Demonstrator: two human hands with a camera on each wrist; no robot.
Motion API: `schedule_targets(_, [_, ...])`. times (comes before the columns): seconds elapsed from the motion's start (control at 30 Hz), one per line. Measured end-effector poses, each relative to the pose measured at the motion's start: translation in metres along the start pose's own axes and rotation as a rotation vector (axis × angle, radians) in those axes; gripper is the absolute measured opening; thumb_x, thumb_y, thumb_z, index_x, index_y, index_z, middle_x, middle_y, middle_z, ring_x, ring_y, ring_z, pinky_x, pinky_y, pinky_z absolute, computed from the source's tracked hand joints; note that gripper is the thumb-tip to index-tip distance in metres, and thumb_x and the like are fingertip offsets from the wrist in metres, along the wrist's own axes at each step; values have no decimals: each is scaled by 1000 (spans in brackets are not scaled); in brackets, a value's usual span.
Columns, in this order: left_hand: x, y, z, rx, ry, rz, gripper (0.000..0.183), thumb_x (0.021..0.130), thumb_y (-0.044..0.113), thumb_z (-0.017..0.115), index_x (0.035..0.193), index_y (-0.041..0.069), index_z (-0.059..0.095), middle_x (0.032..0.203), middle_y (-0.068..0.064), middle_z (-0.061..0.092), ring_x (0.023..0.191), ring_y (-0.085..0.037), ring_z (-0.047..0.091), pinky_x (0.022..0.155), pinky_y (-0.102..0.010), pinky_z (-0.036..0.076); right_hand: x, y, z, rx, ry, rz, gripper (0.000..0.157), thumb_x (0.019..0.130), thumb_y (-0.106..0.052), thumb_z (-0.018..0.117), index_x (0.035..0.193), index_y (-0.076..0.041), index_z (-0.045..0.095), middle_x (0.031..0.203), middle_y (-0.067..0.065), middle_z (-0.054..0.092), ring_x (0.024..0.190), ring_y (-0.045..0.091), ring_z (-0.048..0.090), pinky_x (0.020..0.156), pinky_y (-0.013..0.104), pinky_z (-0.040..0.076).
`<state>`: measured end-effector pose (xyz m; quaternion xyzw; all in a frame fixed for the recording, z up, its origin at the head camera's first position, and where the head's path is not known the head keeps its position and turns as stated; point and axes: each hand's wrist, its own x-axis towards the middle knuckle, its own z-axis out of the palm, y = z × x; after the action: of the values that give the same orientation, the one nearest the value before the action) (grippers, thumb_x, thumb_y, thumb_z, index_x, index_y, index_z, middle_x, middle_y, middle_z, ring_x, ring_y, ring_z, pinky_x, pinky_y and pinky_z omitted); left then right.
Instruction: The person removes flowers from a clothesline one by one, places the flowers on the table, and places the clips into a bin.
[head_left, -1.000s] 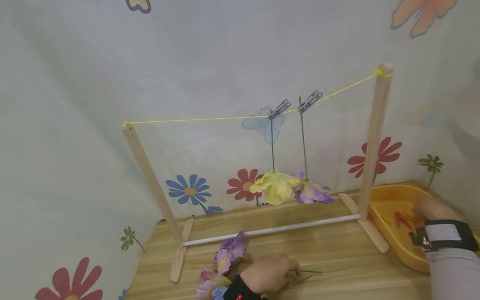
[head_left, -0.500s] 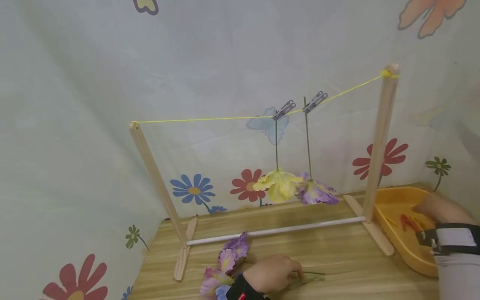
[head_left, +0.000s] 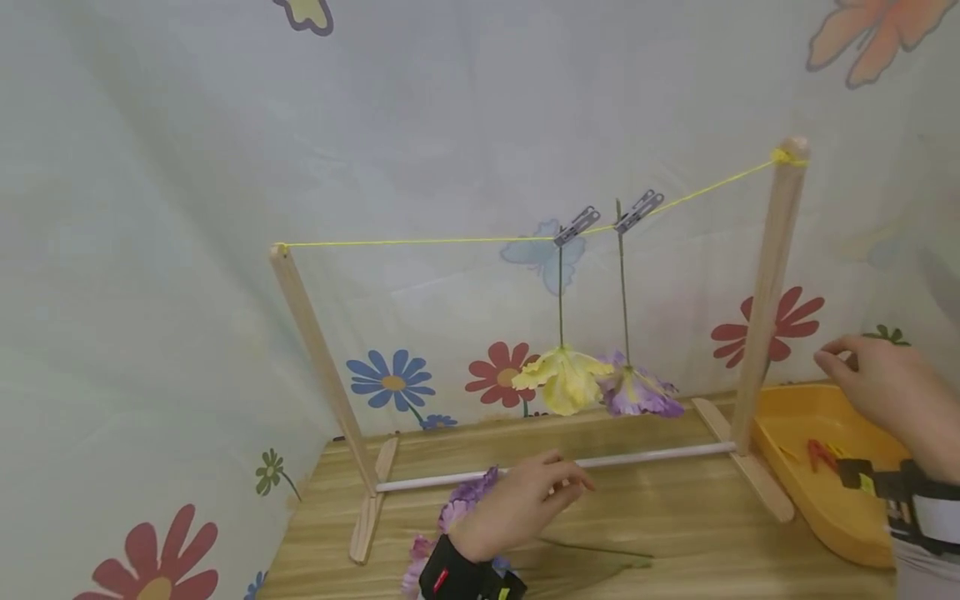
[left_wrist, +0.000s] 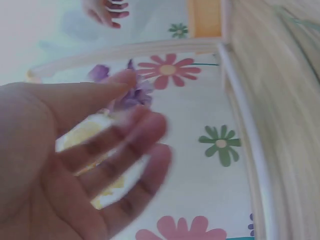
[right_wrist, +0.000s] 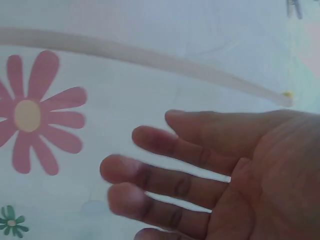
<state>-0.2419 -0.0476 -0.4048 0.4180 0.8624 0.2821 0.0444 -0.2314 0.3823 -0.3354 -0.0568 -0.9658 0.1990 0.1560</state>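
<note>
My left hand (head_left: 528, 497) is raised over loose artificial flowers (head_left: 457, 508), with bent, spread fingers and nothing in them; its palm (left_wrist: 30, 165) shows bare in the left wrist view. A green stem (head_left: 600, 547) lies on the table below it. At the right, my right hand (head_left: 888, 383) hangs above the yellow tray (head_left: 780, 417), its loosely bent fingers (right_wrist: 160, 180) holding nothing. Grey clothespins (head_left: 577, 225) fix a yellow flower (head_left: 564, 379) and a purple flower (head_left: 637, 390) upside down by their stems on a yellow string (head_left: 420, 242).
Two wooden posts (head_left: 772, 308) carry the string, joined low down by a white rod (head_left: 660, 457). Inside the tray lies a red clothespin (head_left: 821, 454) among yellow pieces. A printed cloth (head_left: 187, 250) backs the wooden table (head_left: 675, 517).
My left hand has let go of the stems and lifted away from the table. The right hand has risen out of the yellow tray. The hanging flowers keep their places on the string.
</note>
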Motion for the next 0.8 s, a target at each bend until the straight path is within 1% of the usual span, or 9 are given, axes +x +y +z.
schedule_targets(0.07, [0,0,-4,-46,68,16,27,110,32,51,123,23,72,112,12,64,92,4,57,80,-18,50,-5,-12,-5,-22,22,-16,31,106,-7,56,113,23,51,81,32,59,64,35,53,53,44,53])
schedule_targets(0.13, [0,0,-7,-84,126,30,33,110,39,47,123,23,73,114,12,65,95,3,58,81,-19,51,-8,-24,-8,-33,27,-71,32,106,-8,58,116,21,54,79,27,61,64,33,55,53,45,54])
schedule_targets(0.23, [-1,-1,-10,-116,205,30,37,110,44,44,123,24,73,115,13,67,97,2,60,81,-21,52,-11,-42,-3,-15,77,-225,26,104,-8,63,116,15,61,81,20,68,66,29,60,56,44,55])
schedule_targets(0.3, [-1,-1,-11,-136,254,35,36,110,44,46,125,25,72,116,13,67,97,1,62,81,-22,54,-12,-53,3,24,132,-343,22,99,-5,69,115,10,65,83,18,71,65,26,61,54,38,54])
schedule_targets(0.4, [-2,-3,-11,-165,313,56,32,109,40,50,128,24,71,115,11,68,96,-1,63,80,-23,55,-14,-70,15,71,203,-460,19,94,0,73,112,5,69,81,10,71,64,19,58,52,30,47])
schedule_targets(0.47, [-2,-2,-11,-186,344,71,31,109,38,52,131,24,69,116,9,69,96,-2,64,80,-24,56,-17,-80,20,83,240,-498,22,92,1,75,113,3,70,79,5,68,64,17,54,51,29,46])
schedule_targets(0.53, [-1,-2,-11,-207,370,84,30,109,35,54,132,22,68,116,7,69,96,-4,64,80,-25,56,-20,-91,26,100,258,-527,24,92,0,75,116,2,69,82,3,65,68,17,54,54,31,49])
schedule_targets(0.67, [1,0,-9,-221,405,106,29,109,32,56,133,22,67,120,5,67,98,-6,64,81,-27,57,-28,-114,39,157,301,-631,33,96,-6,73,127,-2,65,101,7,67,74,19,62,59,36,57])
schedule_targets(0.8, [4,2,-6,-212,417,121,28,109,32,56,134,26,66,121,5,64,98,-7,62,80,-26,55,-31,-130,53,212,364,-763,36,105,-26,65,135,-6,62,117,7,65,78,19,66,59,33,58])
